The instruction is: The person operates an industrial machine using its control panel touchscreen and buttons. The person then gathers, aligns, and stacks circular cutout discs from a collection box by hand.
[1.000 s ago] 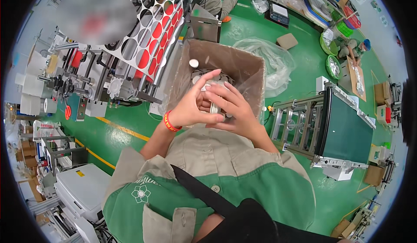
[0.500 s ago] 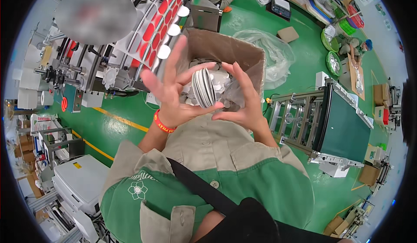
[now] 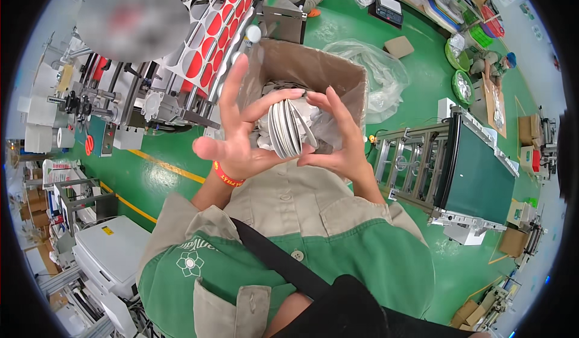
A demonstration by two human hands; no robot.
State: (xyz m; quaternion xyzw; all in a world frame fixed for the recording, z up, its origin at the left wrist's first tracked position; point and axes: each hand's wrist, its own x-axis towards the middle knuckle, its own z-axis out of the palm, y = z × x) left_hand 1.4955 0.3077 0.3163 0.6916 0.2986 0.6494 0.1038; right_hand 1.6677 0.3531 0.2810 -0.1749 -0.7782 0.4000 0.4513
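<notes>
Since half a second ago the stack of round white lids [image 3: 288,130] sits a little lower, closer to the chest. The left hand [image 3: 241,136] and right hand [image 3: 338,142] are both clamped on its edges, probably to keep the discs aligned. Just behind, the open cardboard box [image 3: 313,72] holds more lids in a plastic bag.

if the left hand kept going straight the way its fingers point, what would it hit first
The left hand points up and away, past the stack of round white lids it holds. First in that line looks to be the near left wall of the cardboard box, though depth is hard to judge.
</notes>
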